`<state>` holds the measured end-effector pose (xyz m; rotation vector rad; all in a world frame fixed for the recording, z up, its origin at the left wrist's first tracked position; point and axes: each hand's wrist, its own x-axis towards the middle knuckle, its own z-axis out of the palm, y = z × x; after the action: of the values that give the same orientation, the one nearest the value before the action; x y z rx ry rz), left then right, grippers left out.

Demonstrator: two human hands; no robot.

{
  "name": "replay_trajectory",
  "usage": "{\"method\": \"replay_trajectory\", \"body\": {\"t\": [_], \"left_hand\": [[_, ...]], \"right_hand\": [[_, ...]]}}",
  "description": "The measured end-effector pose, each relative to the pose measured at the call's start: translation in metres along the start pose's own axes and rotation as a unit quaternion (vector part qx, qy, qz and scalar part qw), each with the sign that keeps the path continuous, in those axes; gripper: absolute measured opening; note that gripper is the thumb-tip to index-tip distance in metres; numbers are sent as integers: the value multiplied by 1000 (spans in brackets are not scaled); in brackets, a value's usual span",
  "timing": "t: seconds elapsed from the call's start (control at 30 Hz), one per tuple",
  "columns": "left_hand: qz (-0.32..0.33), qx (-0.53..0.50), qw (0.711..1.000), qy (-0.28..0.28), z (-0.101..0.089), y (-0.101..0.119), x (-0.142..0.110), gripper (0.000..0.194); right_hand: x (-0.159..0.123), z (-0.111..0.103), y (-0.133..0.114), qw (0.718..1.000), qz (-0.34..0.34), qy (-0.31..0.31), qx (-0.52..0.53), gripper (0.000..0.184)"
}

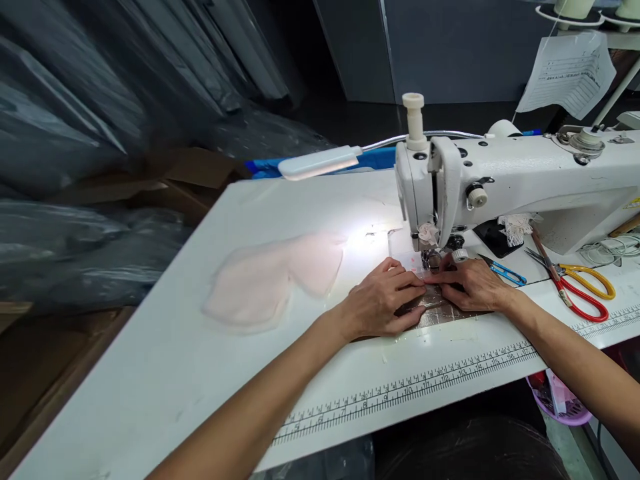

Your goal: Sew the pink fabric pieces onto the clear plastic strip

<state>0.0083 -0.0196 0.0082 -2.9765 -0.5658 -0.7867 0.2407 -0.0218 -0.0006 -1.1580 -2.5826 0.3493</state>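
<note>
Writing first: numbers including 8, 9, 10, 12, 13 and 14 can be read on the ruler strip [400, 395] stuck along the near edge of the white table [150, 373]. Lines of print are carried by the curled paper sheet [567, 73], too small to be read. No brand can be made out on the sewing machine [520, 163]; a yellow sticker [635, 203] is cut off by the right frame edge.

Materials: white enamel-like casing on the machine, shiny metal on the bed plate [437, 319]. A small whitish piece with pink marks [411, 261] is seen just left of the presser foot [431, 259], partly covered by the left hand [387, 300]. The left hand is laid palm down, fingers bent together towards the foot; whether anything is pinched cannot be told. The right hand [467, 283] is set opposite, forefinger and thumb slightly apart beside the foot, fingertips close to those of the left; its hold cannot be told either.

A sheer pale pink fabric [260, 283], rounded and notched, is spread on the table to the left, lit by the slim white lamp [320, 162]. To the right are seen blue snips [507, 272], scissors [583, 287] with one red and one yellow loop, and a crumpled lace scrap [517, 228]. Wrinkled clear plastic [75, 100] is heaped far left.
</note>
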Motion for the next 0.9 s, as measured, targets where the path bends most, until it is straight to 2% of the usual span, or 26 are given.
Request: {"method": "replay_trajectory", "body": {"t": [0.17, 0.37, 0.6, 0.77, 0.9], "left_hand": [[20, -9, 999, 39, 0, -3, 3, 16], [-7, -25, 998, 57, 4, -9, 0, 19], [-23, 19, 999, 40, 3, -10, -3, 24], [-54, 38, 998, -17, 2, -12, -4, 27], [-61, 37, 997, -24, 1, -14, -4, 31]], "right_hand": [[0, -2, -4, 999, 21, -16, -25, 34], [2, -5, -11, 998, 27, -3, -50, 39], [0, -4, -11, 998, 16, 1, -56, 35], [0, -6, -14, 994, 10, 6, -107, 36], [1, -7, -17, 991, 19, -17, -129, 40]]}}
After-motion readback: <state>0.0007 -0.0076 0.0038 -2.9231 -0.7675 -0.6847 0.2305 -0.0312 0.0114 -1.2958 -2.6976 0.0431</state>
